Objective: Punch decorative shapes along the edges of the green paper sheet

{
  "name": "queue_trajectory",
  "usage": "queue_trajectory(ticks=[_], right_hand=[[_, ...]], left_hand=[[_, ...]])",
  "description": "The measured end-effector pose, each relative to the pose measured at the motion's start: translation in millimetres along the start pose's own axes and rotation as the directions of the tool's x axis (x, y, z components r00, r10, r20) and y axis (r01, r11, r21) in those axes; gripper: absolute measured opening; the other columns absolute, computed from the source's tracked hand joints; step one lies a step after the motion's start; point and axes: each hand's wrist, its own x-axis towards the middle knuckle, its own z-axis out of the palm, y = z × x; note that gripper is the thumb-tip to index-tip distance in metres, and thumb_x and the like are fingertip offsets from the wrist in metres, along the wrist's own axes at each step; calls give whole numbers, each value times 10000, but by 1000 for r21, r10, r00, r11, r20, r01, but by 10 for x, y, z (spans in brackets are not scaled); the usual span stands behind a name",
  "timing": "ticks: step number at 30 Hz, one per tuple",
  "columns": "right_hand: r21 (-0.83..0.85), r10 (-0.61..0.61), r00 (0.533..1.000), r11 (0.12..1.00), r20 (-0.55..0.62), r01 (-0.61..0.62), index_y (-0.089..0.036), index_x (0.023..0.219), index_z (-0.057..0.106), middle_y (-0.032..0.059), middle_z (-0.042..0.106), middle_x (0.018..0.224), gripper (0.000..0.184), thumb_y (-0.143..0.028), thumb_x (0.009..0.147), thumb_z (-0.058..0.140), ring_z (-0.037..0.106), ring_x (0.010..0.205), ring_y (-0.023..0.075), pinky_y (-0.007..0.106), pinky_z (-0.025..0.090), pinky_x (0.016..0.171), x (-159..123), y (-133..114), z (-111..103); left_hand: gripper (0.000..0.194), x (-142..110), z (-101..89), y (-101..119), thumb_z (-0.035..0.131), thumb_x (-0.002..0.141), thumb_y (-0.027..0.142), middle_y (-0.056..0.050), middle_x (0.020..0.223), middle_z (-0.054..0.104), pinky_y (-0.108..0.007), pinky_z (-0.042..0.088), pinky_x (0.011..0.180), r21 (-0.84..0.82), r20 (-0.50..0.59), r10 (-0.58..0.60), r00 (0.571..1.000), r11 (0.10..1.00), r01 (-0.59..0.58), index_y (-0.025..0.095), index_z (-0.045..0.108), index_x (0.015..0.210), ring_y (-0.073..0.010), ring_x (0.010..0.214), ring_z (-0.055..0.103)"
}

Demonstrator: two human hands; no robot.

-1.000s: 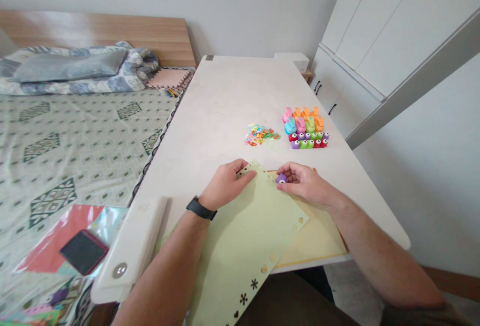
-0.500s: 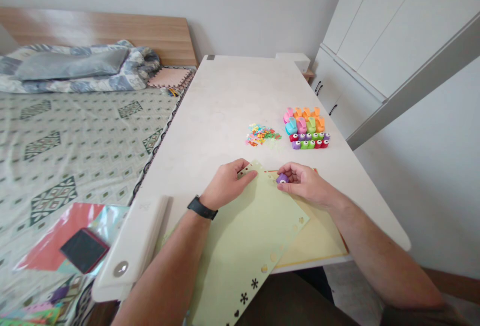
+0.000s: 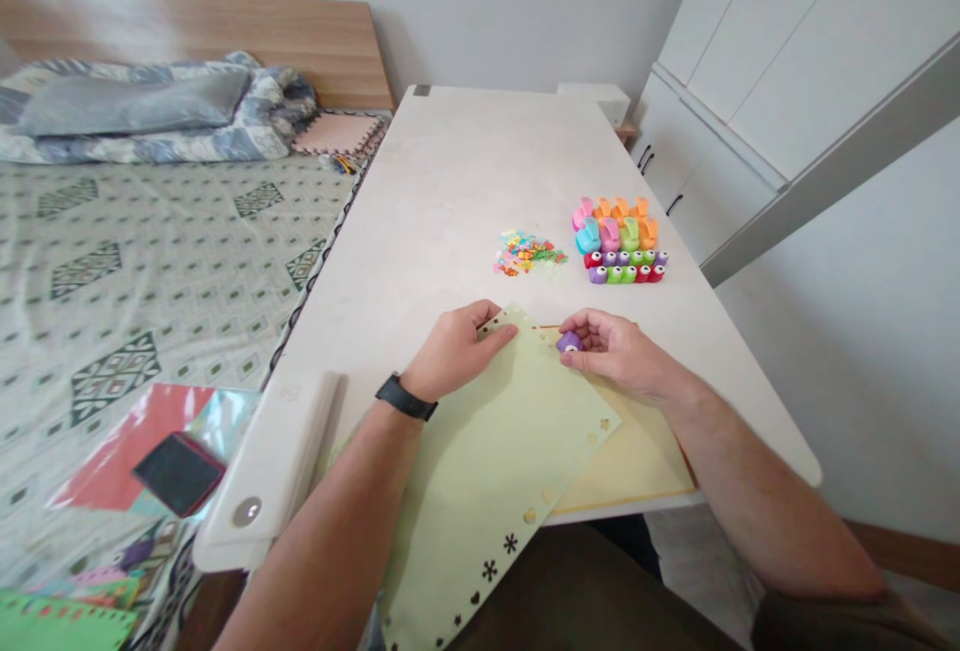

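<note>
A pale green paper sheet point(image 3: 487, 451) with punched shapes along its edges lies across the near edge of the white table point(image 3: 465, 181), over yellow and orange sheets point(image 3: 637, 461). My left hand point(image 3: 454, 351) presses down on the sheet's far corner, fingers curled over its edge. My right hand point(image 3: 615, 351) is closed on a small purple paper punch point(image 3: 568, 341) set on the sheet's far edge.
A cluster of coloured paper punches point(image 3: 619, 246) and a pile of punched confetti point(image 3: 525, 253) sit further back on the table. A white device point(image 3: 262, 476) lies at the table's near left corner. A bed point(image 3: 150, 261) with coloured paper point(image 3: 120, 451) stands left; cabinets stand right.
The view has tilted down slightly. Both hands stay in place on the green sheet and the purple punch.
</note>
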Motion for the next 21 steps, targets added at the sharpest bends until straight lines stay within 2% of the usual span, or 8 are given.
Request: queue_trajectory(ticks=[21], right_hand=[[-7,2,1000,1000,13,-1,-186,1062,606,40,656,934,405,-297,732,813,614,808,158,333,526,774,-12,-16,29]], left_hand=[[325,-3,-9,0,510,913,482,-7,745,647,-251,339,562,0,4,-1,1000,1000,1,188,645,889,-146,646,519]])
